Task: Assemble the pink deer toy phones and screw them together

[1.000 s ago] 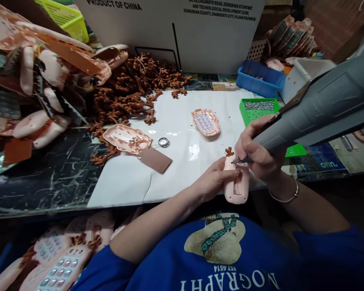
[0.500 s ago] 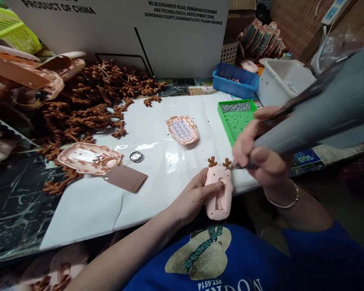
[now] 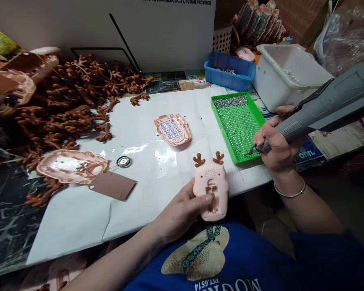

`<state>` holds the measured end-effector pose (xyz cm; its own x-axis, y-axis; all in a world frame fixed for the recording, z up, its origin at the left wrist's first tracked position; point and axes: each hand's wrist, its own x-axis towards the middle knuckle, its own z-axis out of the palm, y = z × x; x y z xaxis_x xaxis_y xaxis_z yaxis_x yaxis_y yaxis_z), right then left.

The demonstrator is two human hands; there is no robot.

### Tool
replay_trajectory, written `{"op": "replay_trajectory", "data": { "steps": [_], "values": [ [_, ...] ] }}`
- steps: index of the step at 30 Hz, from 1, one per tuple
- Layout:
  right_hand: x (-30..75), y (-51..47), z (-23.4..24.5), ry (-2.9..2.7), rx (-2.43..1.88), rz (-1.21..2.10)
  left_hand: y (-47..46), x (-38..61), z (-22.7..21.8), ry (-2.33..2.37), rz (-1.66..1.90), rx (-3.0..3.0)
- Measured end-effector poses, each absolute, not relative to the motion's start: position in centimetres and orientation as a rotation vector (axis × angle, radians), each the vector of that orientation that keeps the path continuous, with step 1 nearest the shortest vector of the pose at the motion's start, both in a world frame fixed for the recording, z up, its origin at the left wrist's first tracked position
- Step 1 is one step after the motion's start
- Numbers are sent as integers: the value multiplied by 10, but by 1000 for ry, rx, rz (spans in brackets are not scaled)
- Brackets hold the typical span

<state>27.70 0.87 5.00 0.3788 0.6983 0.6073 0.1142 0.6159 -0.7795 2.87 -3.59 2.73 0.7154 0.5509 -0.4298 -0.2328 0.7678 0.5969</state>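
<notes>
My left hand (image 3: 185,208) grips a pink toy phone (image 3: 216,178) with two brown antlers at its top, thumb lying over the open battery recess in its back. My right hand (image 3: 274,143) is wrapped round a grey electric screwdriver (image 3: 315,109). The driver's tip is over the near right corner of a green screw tray (image 3: 226,131), whose perforated base has screws in many holes and a loose heap at the far end. On the white work surface (image 3: 139,210) lies a pink shell with a keypad (image 3: 172,129), its inner side up.
At left sit an open pink shell (image 3: 73,165), a brown board (image 3: 113,185), a small round speaker (image 3: 123,161) and a heap of brown antlers (image 3: 60,113). Behind the tray stand a blue bin (image 3: 229,72) and a white tub (image 3: 288,72). A large carton (image 3: 170,36) rises at the back.
The screwdriver has left the antlered end of the toy phone and moved right to the green tray. My left hand keeps its hold on the toy. The camera view has shifted slightly.
</notes>
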Motion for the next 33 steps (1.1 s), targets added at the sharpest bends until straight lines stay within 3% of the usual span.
{"op": "replay_trajectory", "data": {
  "steps": [11,16,21,33],
  "values": [
    [279,12,47,-1150,-882,423,-13,51,22,694,707,531],
    [263,4,81,-1142,-820,411,-11,56,21,704,756,466],
    [223,-19,105,-1094,-727,608,-10,57,21,659,779,438],
    [211,-30,73,-1251,-789,777,-11,58,24,621,776,459]
  ]
}}
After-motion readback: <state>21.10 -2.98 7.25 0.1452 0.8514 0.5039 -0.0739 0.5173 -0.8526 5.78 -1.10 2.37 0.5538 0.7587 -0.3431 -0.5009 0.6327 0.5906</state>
